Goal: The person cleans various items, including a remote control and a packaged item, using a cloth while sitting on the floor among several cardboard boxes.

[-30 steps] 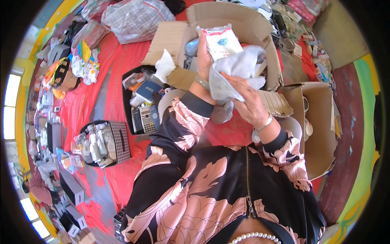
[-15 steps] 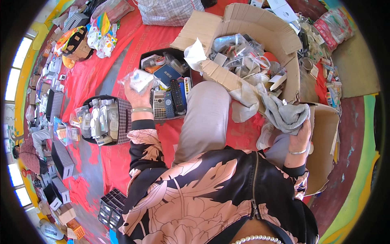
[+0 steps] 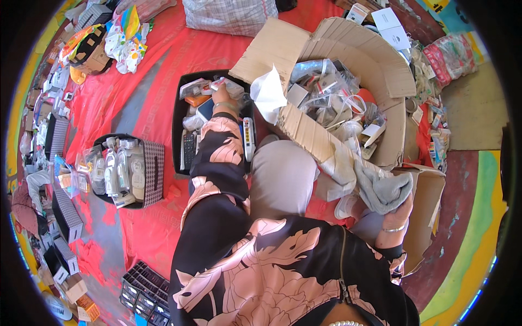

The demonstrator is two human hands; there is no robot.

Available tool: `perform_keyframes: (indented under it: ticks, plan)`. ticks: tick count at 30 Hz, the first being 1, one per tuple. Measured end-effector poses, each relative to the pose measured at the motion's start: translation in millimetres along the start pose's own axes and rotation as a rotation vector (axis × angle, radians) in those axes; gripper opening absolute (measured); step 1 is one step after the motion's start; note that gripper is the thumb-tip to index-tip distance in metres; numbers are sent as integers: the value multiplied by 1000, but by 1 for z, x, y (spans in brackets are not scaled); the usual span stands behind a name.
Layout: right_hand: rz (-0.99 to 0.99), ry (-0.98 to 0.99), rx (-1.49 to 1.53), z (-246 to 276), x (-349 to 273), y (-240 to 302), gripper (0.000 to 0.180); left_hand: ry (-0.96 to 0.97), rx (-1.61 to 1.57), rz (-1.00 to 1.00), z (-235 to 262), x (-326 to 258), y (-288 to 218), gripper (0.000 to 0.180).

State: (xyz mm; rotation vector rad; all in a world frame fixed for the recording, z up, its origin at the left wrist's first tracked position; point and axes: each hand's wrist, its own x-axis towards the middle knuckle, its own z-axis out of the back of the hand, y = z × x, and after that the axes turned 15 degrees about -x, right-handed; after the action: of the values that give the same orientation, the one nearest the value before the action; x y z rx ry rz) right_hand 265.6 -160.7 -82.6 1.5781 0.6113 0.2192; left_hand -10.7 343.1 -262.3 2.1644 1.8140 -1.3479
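My left hand (image 3: 224, 98) reaches into the far end of a black storage bin (image 3: 176, 127). Its fingers are closed on a plastic-wrapped white packet (image 3: 218, 83), partly hidden by the hand. Around it lie an orange box (image 3: 197, 100), a dark blue box (image 3: 205, 110) and clear plastic bags. My sleeve covers much of the bin; a dark remote control (image 3: 188, 149) and a white one (image 3: 248, 138) show beside it. On the right, my right hand (image 3: 398, 215) grips a grey cloth (image 3: 383, 187) at the near flap of a cardboard box (image 3: 321, 133).
Bagged odds and ends (image 3: 340, 100) fill the cardboard box, its flaps spread. A checked bin (image 3: 154, 174) of white bottle-like items stands left. Another carton (image 3: 427, 206) is by my right arm, black trays (image 3: 147, 290) lie lower left, and a plaid sack (image 3: 231, 16) sits at the far side.
My left hand has carried the white packet from above the bin's left side down into its far end. My right hand keeps the grey cloth. The view has shifted slightly.
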Motion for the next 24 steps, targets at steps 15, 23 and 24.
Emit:
perform_keyframes:
  ticks: [15, 23, 24]
  plan:
    - [-46, 99, -54, -49, 13, 23, 33, -63, 852, -785, 58, 110, -11, 38]
    - [-67, 61, -38, -37, 2, 15, 35, -196, 1821, -787, 35, 57, -122, 38]
    - [-70, 63, -41, -38, 2, 15, 35, -149, 1929, -780, 39, 56, -127, 36]
